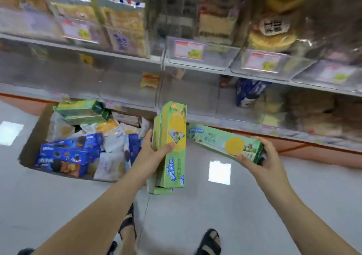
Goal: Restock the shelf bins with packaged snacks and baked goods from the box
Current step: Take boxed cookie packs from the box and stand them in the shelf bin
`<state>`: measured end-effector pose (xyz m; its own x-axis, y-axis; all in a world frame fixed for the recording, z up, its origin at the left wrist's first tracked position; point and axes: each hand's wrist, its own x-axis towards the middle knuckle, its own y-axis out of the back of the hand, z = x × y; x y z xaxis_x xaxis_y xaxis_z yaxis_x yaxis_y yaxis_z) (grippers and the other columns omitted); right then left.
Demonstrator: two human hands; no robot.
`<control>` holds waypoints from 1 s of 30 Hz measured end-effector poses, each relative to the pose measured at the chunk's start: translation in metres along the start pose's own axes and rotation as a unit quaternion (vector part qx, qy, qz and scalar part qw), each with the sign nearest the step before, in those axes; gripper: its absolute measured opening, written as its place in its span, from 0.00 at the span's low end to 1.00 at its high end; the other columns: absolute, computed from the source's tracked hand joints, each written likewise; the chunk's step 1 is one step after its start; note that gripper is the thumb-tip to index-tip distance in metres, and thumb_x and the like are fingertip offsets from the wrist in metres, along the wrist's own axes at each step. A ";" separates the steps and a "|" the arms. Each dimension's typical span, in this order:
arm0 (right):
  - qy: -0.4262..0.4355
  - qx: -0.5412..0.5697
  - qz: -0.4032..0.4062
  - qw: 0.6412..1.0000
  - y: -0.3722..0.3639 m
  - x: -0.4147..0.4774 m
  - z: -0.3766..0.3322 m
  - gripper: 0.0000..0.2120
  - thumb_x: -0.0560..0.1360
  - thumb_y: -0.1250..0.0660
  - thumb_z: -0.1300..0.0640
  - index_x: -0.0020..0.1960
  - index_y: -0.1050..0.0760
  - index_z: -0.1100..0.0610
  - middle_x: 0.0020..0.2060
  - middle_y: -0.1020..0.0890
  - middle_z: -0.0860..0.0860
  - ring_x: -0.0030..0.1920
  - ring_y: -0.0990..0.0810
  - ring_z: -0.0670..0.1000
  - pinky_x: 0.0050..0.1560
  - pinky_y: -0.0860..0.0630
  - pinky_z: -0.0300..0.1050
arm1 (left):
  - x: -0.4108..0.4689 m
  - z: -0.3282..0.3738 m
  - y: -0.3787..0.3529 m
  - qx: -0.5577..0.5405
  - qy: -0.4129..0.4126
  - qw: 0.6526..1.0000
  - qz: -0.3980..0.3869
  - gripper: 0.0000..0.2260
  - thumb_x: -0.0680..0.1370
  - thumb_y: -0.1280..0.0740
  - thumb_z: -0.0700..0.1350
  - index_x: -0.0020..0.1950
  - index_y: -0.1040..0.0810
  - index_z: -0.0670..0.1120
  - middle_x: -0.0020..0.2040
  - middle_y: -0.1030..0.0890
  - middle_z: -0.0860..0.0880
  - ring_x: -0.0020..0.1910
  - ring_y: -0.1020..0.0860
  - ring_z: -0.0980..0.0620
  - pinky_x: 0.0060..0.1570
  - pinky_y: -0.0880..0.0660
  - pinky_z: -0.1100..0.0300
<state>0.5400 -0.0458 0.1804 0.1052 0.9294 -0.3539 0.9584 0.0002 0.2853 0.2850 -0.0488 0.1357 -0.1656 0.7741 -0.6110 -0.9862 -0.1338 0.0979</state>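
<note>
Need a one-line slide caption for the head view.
Left hand grips stacked green cookie boxes upright, right hand holds a single green box sideways, beside the open carton.

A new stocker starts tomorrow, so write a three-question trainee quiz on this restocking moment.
1. True or false: the right hand grips nothing.
2. The stack of green cookie boxes in the left hand is: A upright; B lying flat; C torn open.
3. Fill in: the blue cookie boxes lie in the ____.
Key: 1 false, it grips one green cookie box; 2 A; 3 cardboard box.
</note>
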 end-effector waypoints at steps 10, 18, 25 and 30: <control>0.047 0.041 0.085 0.994 0.123 0.052 0.033 0.23 0.69 0.26 0.67 0.57 0.28 0.48 0.53 0.19 0.48 0.52 0.20 0.45 0.47 0.22 0.35 | 0.021 0.012 -0.138 0.050 -0.017 0.998 -0.032 0.28 0.74 0.28 0.46 0.66 0.39 0.60 0.55 0.24 0.62 0.53 0.23 0.62 0.57 0.30 0.60; 0.131 -0.100 0.124 0.978 0.107 0.124 0.053 0.27 0.68 0.26 0.67 0.60 0.30 0.47 0.56 0.26 0.49 0.58 0.25 0.49 0.57 0.27 0.35 | 0.086 0.025 -0.162 0.063 -0.076 0.995 -0.029 0.29 0.74 0.27 0.43 0.67 0.40 0.59 0.55 0.24 0.63 0.50 0.24 0.70 0.48 0.29 0.76; 0.096 -0.188 0.074 0.975 0.072 0.219 0.061 0.28 0.66 0.24 0.63 0.62 0.31 0.52 0.56 0.33 0.52 0.50 0.34 0.43 0.43 0.40 0.22 | 0.161 0.025 -0.171 0.038 -0.149 0.988 0.034 0.35 0.76 0.29 0.46 0.77 0.45 0.53 0.56 0.26 0.63 0.54 0.25 0.66 0.50 0.30 0.77; 0.125 -0.253 0.028 0.959 0.062 0.270 0.083 0.31 0.66 0.23 0.58 0.65 0.32 0.55 0.58 0.27 0.56 0.50 0.30 0.49 0.49 0.35 0.35 | 0.213 0.022 -0.178 0.000 -0.201 0.979 0.044 0.31 0.75 0.29 0.49 0.74 0.40 0.53 0.57 0.25 0.63 0.54 0.26 0.70 0.49 0.32 0.76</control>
<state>0.6502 0.1740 0.0286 0.0251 0.9926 -0.1189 0.6947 0.0683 0.7160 0.4253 0.1535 0.0060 -0.2383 0.9406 -0.2420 -0.9682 -0.2104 0.1356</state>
